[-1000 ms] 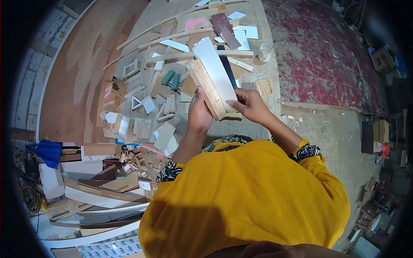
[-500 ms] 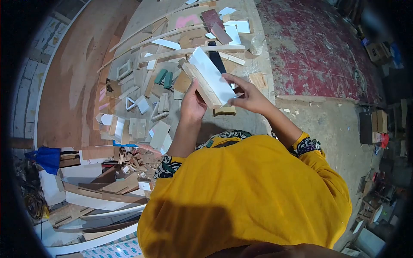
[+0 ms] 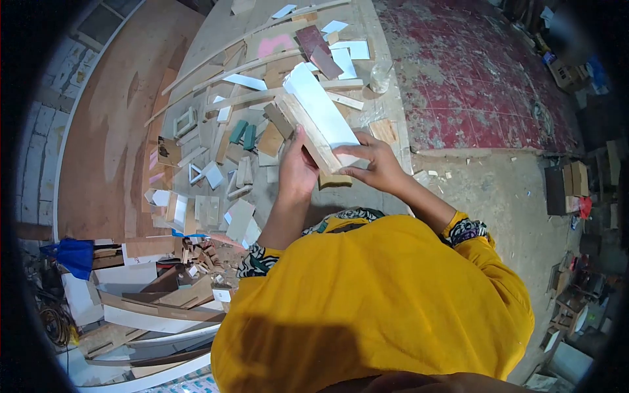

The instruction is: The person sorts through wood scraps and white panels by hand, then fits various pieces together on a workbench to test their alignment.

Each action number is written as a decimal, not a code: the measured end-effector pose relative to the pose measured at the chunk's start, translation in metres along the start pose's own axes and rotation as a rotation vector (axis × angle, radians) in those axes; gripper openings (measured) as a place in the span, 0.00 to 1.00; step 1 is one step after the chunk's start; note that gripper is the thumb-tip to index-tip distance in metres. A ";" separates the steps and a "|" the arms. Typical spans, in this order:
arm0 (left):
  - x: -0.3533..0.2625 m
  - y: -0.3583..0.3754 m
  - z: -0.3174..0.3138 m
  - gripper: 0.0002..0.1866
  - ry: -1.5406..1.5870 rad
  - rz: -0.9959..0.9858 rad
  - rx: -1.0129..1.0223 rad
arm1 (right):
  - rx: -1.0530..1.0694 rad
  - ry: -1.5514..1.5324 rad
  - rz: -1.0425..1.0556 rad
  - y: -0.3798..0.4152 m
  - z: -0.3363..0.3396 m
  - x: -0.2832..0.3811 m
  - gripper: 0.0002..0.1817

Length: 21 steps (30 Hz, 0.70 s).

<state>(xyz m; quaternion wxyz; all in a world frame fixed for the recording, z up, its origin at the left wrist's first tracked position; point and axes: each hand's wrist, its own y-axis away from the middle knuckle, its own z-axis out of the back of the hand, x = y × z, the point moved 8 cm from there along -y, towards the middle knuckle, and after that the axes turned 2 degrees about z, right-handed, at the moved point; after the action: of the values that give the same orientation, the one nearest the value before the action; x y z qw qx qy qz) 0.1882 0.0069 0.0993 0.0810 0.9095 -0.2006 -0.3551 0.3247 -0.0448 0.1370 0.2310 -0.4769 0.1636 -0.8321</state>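
A long block of pale wood with a white face is held tilted above the work table. My left hand grips its left side near the lower end, thumb against the wood. At the lower right end, my right hand has its thumb and fingers closed on the block's edge. A small yellowish piece lies just beneath the block's lower end. Two green blocks rest on the table left of my left hand.
Long thin wood strips cross the table. Dark red boards, white pieces and a clear jar lie farther back. A brown plywood sheet is at the left, with stacked offcuts below it.
The block has turned slightly in my hands, showing more of its wooden side. My right hand's fingers have shifted along its lower end. The whole view has moved a little.
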 end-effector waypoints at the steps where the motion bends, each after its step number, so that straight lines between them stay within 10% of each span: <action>1: -0.003 0.001 -0.007 0.23 -0.031 -0.046 0.047 | -0.017 -0.016 -0.002 0.000 0.002 -0.001 0.23; 21: -0.007 0.000 -0.039 0.25 -0.409 -0.358 0.151 | -0.126 -0.046 0.031 -0.013 0.030 -0.009 0.38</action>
<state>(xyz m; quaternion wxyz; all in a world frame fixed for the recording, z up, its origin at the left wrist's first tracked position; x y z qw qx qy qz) 0.2105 0.0097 0.1322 -0.0930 0.8433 -0.0746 -0.5240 0.3515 -0.0307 0.1515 0.2171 -0.5067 0.2178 -0.8054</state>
